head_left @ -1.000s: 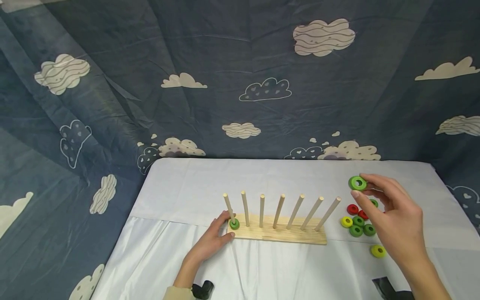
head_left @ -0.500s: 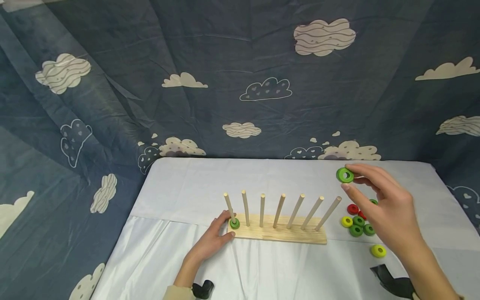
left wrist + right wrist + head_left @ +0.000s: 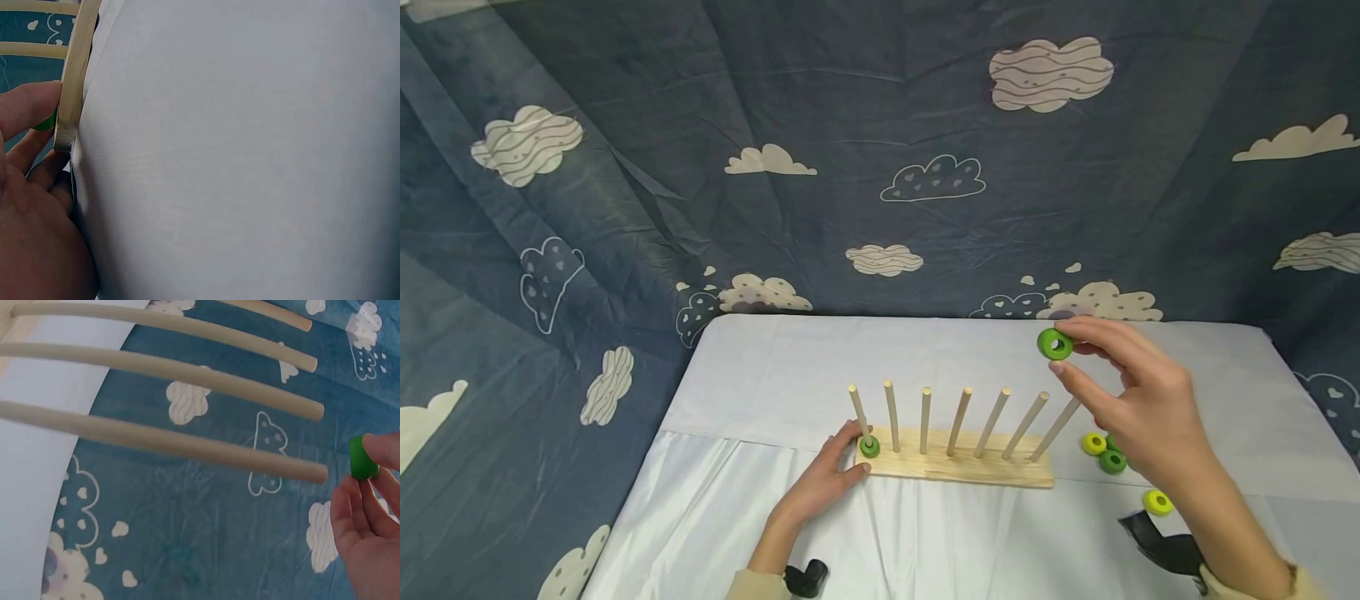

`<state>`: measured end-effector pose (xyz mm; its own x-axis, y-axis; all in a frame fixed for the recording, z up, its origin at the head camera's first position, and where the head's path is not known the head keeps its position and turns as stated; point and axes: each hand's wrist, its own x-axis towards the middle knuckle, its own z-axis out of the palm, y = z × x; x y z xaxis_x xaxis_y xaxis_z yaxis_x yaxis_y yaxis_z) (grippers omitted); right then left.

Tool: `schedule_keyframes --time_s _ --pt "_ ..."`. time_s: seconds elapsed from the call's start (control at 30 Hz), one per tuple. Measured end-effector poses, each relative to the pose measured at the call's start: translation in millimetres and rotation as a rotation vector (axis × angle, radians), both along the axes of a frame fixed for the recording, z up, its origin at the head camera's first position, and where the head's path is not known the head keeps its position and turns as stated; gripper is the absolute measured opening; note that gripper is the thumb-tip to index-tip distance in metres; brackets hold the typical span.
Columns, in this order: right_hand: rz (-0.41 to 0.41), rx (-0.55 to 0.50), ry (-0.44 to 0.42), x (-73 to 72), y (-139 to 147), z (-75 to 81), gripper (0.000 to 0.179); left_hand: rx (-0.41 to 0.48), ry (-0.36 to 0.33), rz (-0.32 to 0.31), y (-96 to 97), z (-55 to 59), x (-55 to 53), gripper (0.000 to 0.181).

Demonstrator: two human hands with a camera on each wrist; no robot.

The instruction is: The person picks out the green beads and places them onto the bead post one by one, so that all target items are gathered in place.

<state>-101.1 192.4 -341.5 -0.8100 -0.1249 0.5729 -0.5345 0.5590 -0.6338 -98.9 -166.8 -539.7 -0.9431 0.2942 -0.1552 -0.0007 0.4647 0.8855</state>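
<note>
A wooden peg board with several upright pegs lies on the white cloth. One green ring sits at the base of its leftmost peg. My left hand grips the board's left end, thumb at the near edge and fingers at the far side; the left wrist view shows the thumb on the board. Between thumb and fingertips my right hand pinches another green ring, held up above the rightmost peg. In the right wrist view this green ring is just beyond the peg tips.
On the cloth right of the board lie loose rings, among them a yellow ring and a green ring, partly hidden by the right hand. Another yellow ring lies nearer. A dark cloud-print curtain hangs behind the table.
My right hand has moved left and slightly up with the green ring, from over the loose rings to over the right end of the board. The left hand has stayed in place.
</note>
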Motion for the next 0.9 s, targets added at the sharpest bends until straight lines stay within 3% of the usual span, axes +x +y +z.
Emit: schedule_keyframes --time_s 0.57,0.9 --pt "0.129 -0.151 0.026 -9.7 -21 3.5 0.060 0.006 -0.003 0.006 0.0 -0.3 -0.2 0.056" --pt "0.205 -0.157 0.007 -3.9 -44 23.9 0.051 0.003 0.004 0.001 -0.3 -1.1 0.5 0.057"
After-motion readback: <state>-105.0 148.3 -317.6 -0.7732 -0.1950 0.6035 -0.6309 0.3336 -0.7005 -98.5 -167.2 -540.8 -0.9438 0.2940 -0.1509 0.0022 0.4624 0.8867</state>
